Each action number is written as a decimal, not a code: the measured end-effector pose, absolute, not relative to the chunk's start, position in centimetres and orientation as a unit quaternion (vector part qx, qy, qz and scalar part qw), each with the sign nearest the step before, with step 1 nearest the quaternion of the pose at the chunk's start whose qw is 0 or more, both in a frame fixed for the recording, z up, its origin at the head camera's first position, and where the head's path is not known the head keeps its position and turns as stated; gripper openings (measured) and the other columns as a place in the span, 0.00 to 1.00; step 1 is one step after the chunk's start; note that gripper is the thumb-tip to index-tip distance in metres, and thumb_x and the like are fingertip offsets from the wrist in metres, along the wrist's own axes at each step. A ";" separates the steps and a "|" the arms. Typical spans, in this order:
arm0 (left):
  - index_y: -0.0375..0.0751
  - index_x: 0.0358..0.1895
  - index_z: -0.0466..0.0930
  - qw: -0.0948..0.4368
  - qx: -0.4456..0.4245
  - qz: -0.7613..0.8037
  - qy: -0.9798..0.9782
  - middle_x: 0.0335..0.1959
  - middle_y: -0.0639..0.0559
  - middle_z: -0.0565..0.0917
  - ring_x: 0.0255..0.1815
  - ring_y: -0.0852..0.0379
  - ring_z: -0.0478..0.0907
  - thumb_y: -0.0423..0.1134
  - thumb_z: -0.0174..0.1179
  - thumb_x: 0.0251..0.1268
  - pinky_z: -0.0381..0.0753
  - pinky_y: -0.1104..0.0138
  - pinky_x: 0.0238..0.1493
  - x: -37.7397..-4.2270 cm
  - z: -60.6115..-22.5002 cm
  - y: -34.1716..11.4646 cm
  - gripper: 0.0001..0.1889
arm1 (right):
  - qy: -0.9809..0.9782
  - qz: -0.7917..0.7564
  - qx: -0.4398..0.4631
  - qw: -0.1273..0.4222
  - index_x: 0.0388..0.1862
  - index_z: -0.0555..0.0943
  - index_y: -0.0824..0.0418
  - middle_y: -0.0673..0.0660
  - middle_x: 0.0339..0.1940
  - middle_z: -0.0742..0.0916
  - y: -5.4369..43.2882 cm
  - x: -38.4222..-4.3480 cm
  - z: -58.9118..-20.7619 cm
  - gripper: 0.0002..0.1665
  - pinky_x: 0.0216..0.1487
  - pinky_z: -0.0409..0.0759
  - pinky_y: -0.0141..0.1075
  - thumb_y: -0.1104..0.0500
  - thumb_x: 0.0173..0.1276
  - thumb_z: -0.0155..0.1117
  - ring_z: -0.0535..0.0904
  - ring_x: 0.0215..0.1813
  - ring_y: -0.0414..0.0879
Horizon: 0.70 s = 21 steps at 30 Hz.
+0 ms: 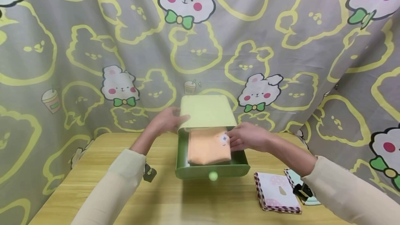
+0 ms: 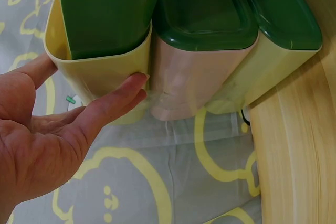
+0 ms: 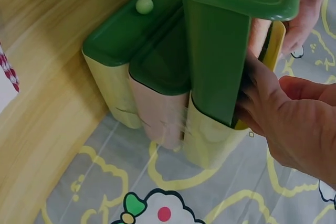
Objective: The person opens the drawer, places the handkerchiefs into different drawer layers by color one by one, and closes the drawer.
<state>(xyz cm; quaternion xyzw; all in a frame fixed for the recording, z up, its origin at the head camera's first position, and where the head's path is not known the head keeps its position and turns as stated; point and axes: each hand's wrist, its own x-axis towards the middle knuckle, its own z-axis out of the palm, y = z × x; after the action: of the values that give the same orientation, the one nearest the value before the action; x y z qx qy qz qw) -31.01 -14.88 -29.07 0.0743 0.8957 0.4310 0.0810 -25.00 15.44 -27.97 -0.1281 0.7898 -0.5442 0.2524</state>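
A small drawer unit [image 1: 207, 111] with a pale yellow top stands on the table, its green top drawer [image 1: 184, 172] pulled out. Inside lies a folded orange cloth [image 1: 206, 147] with a small white flower patch. My left hand [image 1: 170, 119] rests against the unit's left upper edge, with fairly straight fingers along the casing [image 2: 100, 74]. At the drawer's right side, my right hand [image 1: 250, 136] reaches in over the wall and holds the cloth's right edge. In the right wrist view those fingertips are hidden behind the green drawer wall [image 3: 215, 61].
Two closed drawers, one in a pink casing [image 2: 197, 77] and one in a pale yellow-green casing [image 2: 262, 72], sit below the top one. On the right of the table [image 1: 156, 200] lie a folded checked-edge cloth [image 1: 275, 190] and a mint cloth [image 1: 312, 200]. A patterned curtain [image 1: 200, 58] hangs behind.
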 end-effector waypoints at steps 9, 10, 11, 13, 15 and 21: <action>0.39 0.79 0.58 0.079 0.074 0.426 0.898 0.62 0.38 0.80 0.41 0.49 0.86 0.59 0.62 0.70 0.87 0.56 0.49 -30.9 -29.0 -14.8 0.43 | 0.788 -0.547 -0.122 0.257 0.66 0.66 0.85 0.78 0.60 0.80 16.3 -24.9 -27.0 0.29 0.61 0.83 0.44 0.61 0.79 0.50 0.84 0.59 0.61; 0.39 0.79 0.58 0.079 0.073 0.426 0.898 0.61 0.38 0.80 0.41 0.48 0.87 0.59 0.62 0.70 0.87 0.56 0.49 -30.8 -29.0 -14.8 0.43 | 0.788 -0.545 -0.124 0.258 0.66 0.66 0.86 0.79 0.61 0.80 16.4 -24.8 -27.0 0.29 0.61 0.83 0.44 0.61 0.79 0.50 0.83 0.60 0.62; 0.39 0.79 0.58 0.080 0.073 0.426 0.898 0.61 0.38 0.80 0.41 0.49 0.86 0.59 0.62 0.70 0.87 0.56 0.49 -30.8 -29.0 -14.8 0.43 | 0.787 -0.545 -0.127 0.260 0.66 0.65 0.86 0.80 0.61 0.79 16.5 -24.8 -26.9 0.29 0.62 0.83 0.45 0.62 0.79 0.50 0.82 0.61 0.64; 0.39 0.79 0.59 0.080 0.073 0.427 0.898 0.60 0.38 0.80 0.41 0.48 0.87 0.59 0.62 0.70 0.87 0.56 0.49 -30.8 -29.0 -14.8 0.42 | 0.786 -0.542 -0.134 0.264 0.69 0.61 0.87 0.81 0.63 0.77 16.6 -24.6 -26.7 0.30 0.64 0.81 0.45 0.62 0.80 0.48 0.79 0.65 0.66; 0.39 0.78 0.59 0.080 0.073 0.428 0.897 0.60 0.38 0.80 0.41 0.48 0.86 0.58 0.62 0.70 0.87 0.55 0.49 -30.8 -28.9 -14.8 0.42 | 0.784 -0.541 -0.142 0.268 0.71 0.57 0.87 0.82 0.64 0.75 16.7 -24.4 -26.6 0.32 0.66 0.80 0.46 0.63 0.80 0.46 0.77 0.67 0.68; 0.38 0.79 0.58 0.081 0.075 0.434 0.894 0.62 0.36 0.79 0.42 0.47 0.86 0.57 0.62 0.71 0.87 0.52 0.51 -30.9 -28.9 -14.8 0.42 | 0.773 -0.561 -0.152 0.254 0.73 0.56 0.83 0.79 0.65 0.75 16.6 -23.7 -26.5 0.34 0.66 0.80 0.44 0.61 0.80 0.50 0.77 0.67 0.67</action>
<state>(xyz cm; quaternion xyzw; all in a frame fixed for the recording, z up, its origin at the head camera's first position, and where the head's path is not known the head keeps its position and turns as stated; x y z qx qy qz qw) -30.88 -14.76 -28.87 0.0750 0.8940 0.4343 0.0807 -23.70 16.61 -26.45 -0.1520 0.7733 -0.5608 0.2538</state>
